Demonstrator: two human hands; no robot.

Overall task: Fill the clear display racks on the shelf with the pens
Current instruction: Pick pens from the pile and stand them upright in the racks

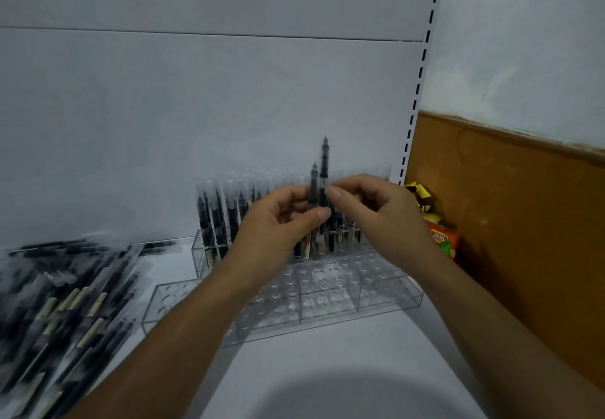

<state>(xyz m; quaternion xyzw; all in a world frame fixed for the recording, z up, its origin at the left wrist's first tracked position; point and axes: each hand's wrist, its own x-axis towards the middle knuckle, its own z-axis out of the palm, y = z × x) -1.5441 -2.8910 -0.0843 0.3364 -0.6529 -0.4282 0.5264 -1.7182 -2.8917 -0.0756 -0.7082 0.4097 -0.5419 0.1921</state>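
Both hands pinch two upright pens above the rack.
The left hand (278, 222) and right hand (370, 209) meet over the rack's (386, 291) back rows, thumb and forefinger of each pinching the pens (324, 159), other fingers loosely curled. Racked pens (212, 218) fill the back rows and the front holes stand empty. A pile (65, 307) of wrapped pens lies left of the rack, and snack bags (442, 235) are to its right.
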